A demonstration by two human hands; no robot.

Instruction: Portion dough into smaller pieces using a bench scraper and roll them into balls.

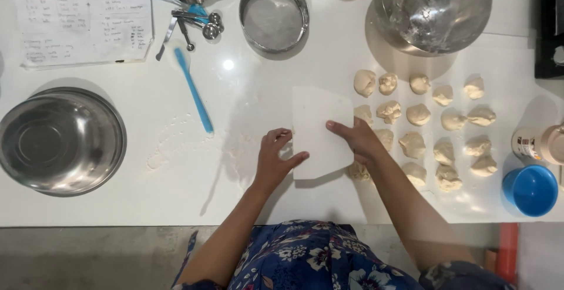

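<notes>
Both hands are set on a white plastic scraper (pixel 320 131) lying flat on the white counter (pixel 117 208): the left hand (pixel 275 161) is spread, thumb pressed to the scraper's left edge, while the right hand (pixel 359 140) grips its right edge. Dough pieces (pixel 446 120) are laid in rows just right of it; some are hidden under the right hand. A cream bottle (pixel 543 143) with a label is cut off at the right edge, above a blue cup (pixel 531 189). A handwritten sheet (pixel 82 20), too small to read, is seen top left.
</notes>
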